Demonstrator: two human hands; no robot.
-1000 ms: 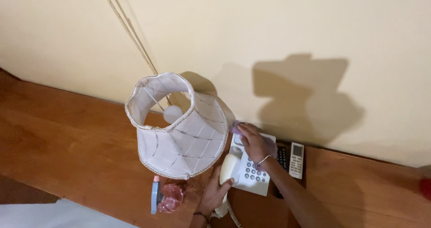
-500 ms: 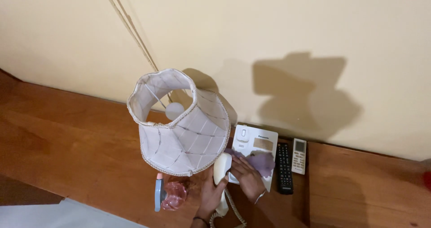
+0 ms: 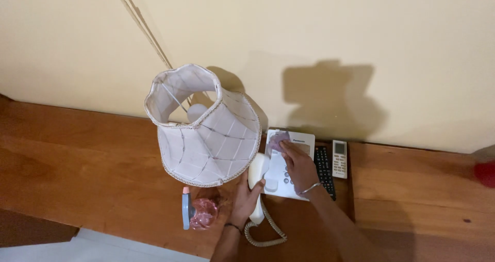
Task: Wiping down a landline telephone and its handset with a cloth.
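Right hand (image 3: 298, 162), clamped on a cloth (image 3: 278, 140), has moved up the phone (image 3: 289, 164); left hand (image 3: 246, 196) keeps gripping the handset (image 3: 256, 172).

A white desk telephone (image 3: 289, 169) on the wooden worktop (image 3: 93, 159) carries a small grey rectangular display strip near its top edge, against the cream wall, partly covered by a hand. Just right of a black remote, a slim white remote (image 3: 339, 159) shows a small pale screen at its upper end. No packages or signs appear.
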